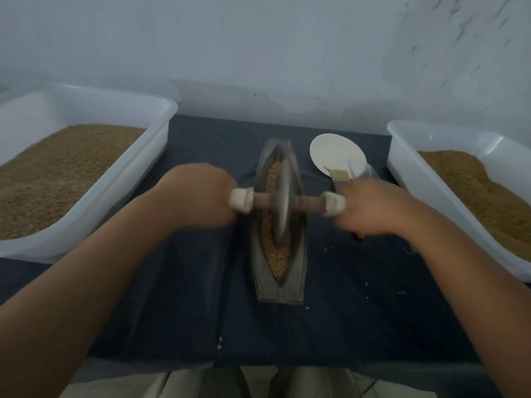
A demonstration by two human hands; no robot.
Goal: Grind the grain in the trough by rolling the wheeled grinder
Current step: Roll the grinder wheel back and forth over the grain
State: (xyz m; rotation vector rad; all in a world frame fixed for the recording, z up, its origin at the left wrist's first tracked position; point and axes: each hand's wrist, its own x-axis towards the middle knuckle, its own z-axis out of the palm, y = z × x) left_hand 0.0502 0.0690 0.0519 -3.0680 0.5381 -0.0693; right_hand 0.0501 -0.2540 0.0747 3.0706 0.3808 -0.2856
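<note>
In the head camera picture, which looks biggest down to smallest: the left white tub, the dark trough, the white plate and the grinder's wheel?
1. Left tub, even with part cut off at the frame edge.
2. Trough.
3. Plate and wheel: unsure, since the wheel shows nearly edge-on.

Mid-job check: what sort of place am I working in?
Likely a makeshift grain-grinding workstation, not a full kitchen: a boat-shaped trough with a wheeled grinder in it, a left tub and right tub heaped with grain, all on a cloth-covered table against a bare wall.
</note>
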